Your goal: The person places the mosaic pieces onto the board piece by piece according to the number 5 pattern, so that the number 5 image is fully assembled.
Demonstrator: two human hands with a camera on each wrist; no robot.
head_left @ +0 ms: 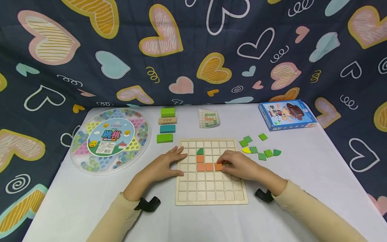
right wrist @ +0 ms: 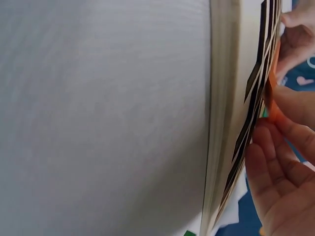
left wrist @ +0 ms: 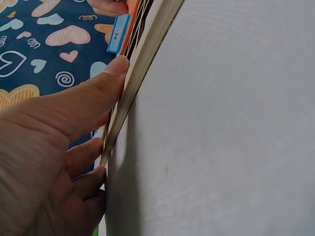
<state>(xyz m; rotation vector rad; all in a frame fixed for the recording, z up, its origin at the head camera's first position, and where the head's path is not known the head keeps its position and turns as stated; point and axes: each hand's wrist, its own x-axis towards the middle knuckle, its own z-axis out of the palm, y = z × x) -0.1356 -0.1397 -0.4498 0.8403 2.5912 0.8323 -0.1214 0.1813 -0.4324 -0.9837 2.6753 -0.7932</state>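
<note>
To seat the orange tile (head_left: 218, 167) cleanly, it would be best to square its sides to the grid and press it flat, in line with the 2 orange squares (head_left: 209, 167) left of it; whether it is fully down I cannot tell. It sits right of the middle of the wooden board (head_left: 211, 196), pinched between the thumb and fingers of the right hand (head_left: 240, 164), which reaches in from the near right. The left hand (head_left: 163, 165) lies at the board's left edge, its fingers spread apart, thumb on the near side; a light touch there should steady the board.
</note>
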